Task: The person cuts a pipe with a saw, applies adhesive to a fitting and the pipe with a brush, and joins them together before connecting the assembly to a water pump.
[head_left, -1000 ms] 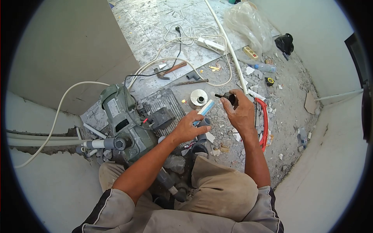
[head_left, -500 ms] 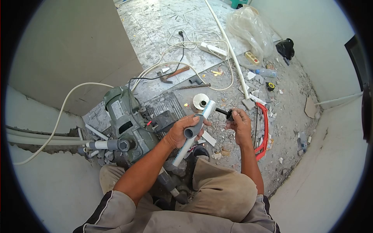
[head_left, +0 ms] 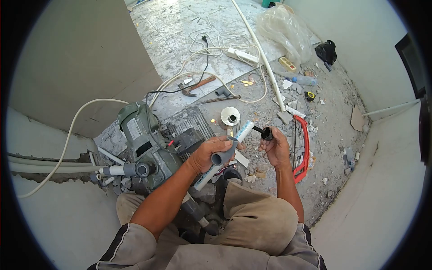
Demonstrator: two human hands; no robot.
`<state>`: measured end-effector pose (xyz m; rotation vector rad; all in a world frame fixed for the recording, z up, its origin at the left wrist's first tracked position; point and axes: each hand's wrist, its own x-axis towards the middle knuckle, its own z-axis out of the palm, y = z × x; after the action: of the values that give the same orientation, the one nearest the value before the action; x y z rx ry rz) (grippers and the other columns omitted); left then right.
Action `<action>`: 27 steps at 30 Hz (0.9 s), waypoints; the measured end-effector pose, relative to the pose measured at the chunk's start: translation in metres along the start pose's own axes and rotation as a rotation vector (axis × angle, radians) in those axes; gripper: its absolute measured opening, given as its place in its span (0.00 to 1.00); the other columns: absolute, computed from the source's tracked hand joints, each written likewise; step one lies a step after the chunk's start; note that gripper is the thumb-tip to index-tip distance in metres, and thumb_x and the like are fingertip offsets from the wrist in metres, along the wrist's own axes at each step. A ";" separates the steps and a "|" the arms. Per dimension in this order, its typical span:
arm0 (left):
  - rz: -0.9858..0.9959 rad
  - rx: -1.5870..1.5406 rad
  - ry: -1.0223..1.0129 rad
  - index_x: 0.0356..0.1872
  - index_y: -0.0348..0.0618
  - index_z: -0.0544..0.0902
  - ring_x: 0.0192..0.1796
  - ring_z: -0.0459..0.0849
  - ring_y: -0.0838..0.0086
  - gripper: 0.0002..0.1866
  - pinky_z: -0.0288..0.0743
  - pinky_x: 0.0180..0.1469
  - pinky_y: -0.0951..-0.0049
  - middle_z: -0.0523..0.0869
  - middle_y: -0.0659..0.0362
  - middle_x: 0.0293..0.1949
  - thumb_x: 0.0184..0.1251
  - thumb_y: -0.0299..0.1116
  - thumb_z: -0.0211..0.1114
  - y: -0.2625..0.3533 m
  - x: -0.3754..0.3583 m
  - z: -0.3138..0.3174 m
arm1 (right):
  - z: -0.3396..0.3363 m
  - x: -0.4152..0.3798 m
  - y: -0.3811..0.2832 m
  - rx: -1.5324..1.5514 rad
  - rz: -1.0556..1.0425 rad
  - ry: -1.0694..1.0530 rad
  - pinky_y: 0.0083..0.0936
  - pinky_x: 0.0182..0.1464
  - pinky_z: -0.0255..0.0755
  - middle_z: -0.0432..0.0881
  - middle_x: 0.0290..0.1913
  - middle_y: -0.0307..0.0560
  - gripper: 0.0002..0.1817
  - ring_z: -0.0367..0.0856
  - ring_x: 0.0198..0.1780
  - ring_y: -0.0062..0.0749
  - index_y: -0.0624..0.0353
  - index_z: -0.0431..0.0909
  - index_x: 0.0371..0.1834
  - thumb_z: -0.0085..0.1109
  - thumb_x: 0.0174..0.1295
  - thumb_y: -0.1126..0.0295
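My left hand [head_left: 202, 154] is closed around a grey PVC pipe fitting [head_left: 221, 158] and a length of white PVC pipe [head_left: 205, 178] that slants beneath it. The pipe's upper end [head_left: 245, 129] sticks out past the fingers. In my right hand [head_left: 276, 147], the fingers pinch the black cap of a glue brush [head_left: 266, 133]. Its dark stem points left, with the tip right at the pipe's upper end. Just beyond the pipe, a round white-topped glue can [head_left: 226, 111] with a dark opening stands on the rubble.
A green water pump [head_left: 140, 135] stands at my left. Around the floor lie a claw hammer [head_left: 198, 85], a red hacksaw [head_left: 306, 148], a tape measure [head_left: 309, 96], a long white pipe [head_left: 265, 67], cables, a power strip [head_left: 242, 56] and broken rubble.
The brush in my right hand has tilted and its tip has come closer to the white pipe's end. My left hand keeps hold of the pipe and fitting. The view has shifted slightly.
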<state>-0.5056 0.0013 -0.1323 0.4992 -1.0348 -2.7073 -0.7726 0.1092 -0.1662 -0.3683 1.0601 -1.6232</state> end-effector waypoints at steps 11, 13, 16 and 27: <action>0.175 1.456 0.392 0.53 0.38 0.89 0.65 0.79 0.49 0.30 0.74 0.67 0.57 0.79 0.43 0.62 0.57 0.51 0.79 0.010 0.002 0.049 | 0.075 -0.036 -0.088 -1.305 -0.428 0.017 0.27 0.33 0.75 0.82 0.29 0.42 0.14 0.78 0.27 0.22 0.63 0.83 0.48 0.72 0.65 0.67; 0.143 1.527 0.401 0.54 0.41 0.89 0.67 0.78 0.48 0.29 0.73 0.69 0.56 0.78 0.43 0.64 0.56 0.50 0.80 0.009 0.001 0.053 | 0.092 -0.029 -0.097 -1.414 -0.574 -0.050 0.31 0.34 0.76 0.84 0.32 0.46 0.15 0.80 0.27 0.30 0.62 0.83 0.48 0.73 0.64 0.66; 0.151 1.583 0.417 0.54 0.45 0.90 0.68 0.77 0.49 0.27 0.74 0.68 0.55 0.77 0.45 0.65 0.55 0.49 0.80 0.007 -0.002 0.055 | 0.107 -0.019 -0.107 -1.591 -0.705 -0.143 0.39 0.38 0.78 0.85 0.36 0.51 0.17 0.84 0.33 0.46 0.59 0.82 0.50 0.74 0.63 0.63; 0.148 1.615 0.461 0.52 0.48 0.91 0.63 0.79 0.53 0.25 0.76 0.66 0.57 0.78 0.49 0.63 0.54 0.46 0.81 0.006 -0.007 0.049 | 0.119 -0.054 -0.126 -1.860 -0.583 -0.493 0.41 0.44 0.76 0.78 0.38 0.49 0.18 0.81 0.42 0.46 0.54 0.83 0.54 0.72 0.63 0.64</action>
<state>-0.5174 0.0288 -0.0930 1.0419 -2.6318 -0.9527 -0.7473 0.1032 0.0134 -2.2658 1.8448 -0.3563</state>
